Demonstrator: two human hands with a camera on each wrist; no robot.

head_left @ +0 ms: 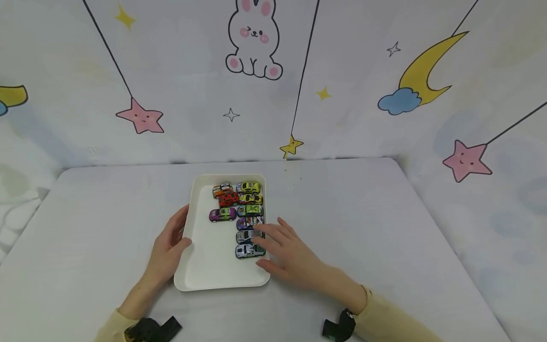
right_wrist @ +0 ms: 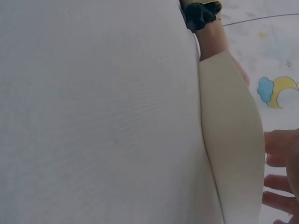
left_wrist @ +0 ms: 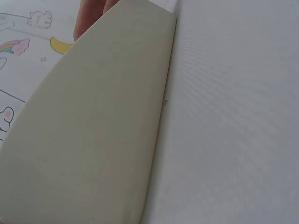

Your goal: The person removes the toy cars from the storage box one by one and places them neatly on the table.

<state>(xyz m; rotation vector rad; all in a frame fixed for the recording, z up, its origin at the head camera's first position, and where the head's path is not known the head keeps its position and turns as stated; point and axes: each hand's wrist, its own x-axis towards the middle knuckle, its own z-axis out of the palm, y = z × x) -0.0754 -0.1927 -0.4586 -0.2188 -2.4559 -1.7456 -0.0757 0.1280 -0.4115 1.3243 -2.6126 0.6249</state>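
A white tray (head_left: 209, 266) lies on the table with several toy cars in it. At its left edge, my left hand (head_left: 165, 249) holds the tray, thumb at the rim. My right hand (head_left: 295, 256) reaches over the right rim with fingers spread, fingertips right at a silver car (head_left: 245, 236) and a purple car (head_left: 248, 223). Nearest the front is a pale silver-blue car (head_left: 249, 251). Behind them, a green car (head_left: 249, 210) and yellow cars line the right wall. To their left sit a purple-and-green car (head_left: 222, 214), a red car (head_left: 228, 199) and an orange-and-white car (head_left: 222, 190).
A white cloth covers the table (head_left: 350, 204). Behind it stands a white backdrop (head_left: 183, 57) printed with a rabbit, stars and a moon. Each wrist wears a black strap device. The tray's outer wall (left_wrist: 88, 126) fills much of the left wrist view.
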